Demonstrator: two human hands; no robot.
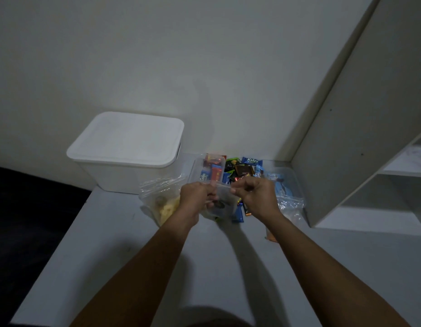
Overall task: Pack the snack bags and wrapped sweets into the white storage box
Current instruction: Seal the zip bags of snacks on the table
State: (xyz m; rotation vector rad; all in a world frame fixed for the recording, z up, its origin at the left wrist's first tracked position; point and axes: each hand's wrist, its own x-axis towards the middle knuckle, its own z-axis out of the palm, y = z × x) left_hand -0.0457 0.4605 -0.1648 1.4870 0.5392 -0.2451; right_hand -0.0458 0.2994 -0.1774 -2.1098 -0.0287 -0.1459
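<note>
One white storage box (124,149) stands on the grey bench (124,244) against the wall, its lid on. All else is placed from this box. Just to its right lies a heap of wrapped sweets (237,169), blue, red, green and brown; their number cannot be counted, since they overlap and some sit behind a clear plastic bag (206,166). In front of the box's right corner lies one clear snack bag (161,204) with pale yellow pieces inside. Right of that, both hands are raised over the bench: the left hand (196,200) and the right hand (257,197) each pinch the top edge of a second clear bag (222,201), which holds dark pieces and hangs between them. Farther right of the box, beyond the right hand, lies a third clear bag (288,204), crumpled, its contents unclear. Beyond that stands one white shelf unit (360,147).
</note>
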